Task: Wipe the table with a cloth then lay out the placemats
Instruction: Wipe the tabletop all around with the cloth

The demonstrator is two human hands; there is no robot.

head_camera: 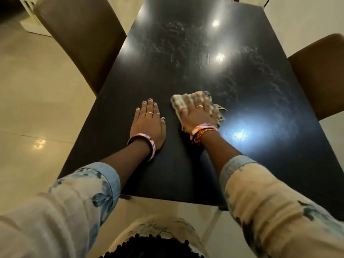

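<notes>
A dark glossy table (pixel 242 155) stretches away from me, with wet smear marks across its middle and right side. My right hand (pixel 197 113) presses flat on a pale fringed cloth (pixel 178 101) near the table's middle; the hand and cloth are blurred. My left hand (pixel 148 121) rests flat on the bare tabletop just left of the cloth, fingers straight, holding nothing. No placemats are in view.
A brown chair (pixel 80 40) stands at the table's left side and another brown chair (pixel 320 75) at its right side. Shiny beige floor tiles (pixel 37 101) surround the table. The near table edge lies just in front of my body.
</notes>
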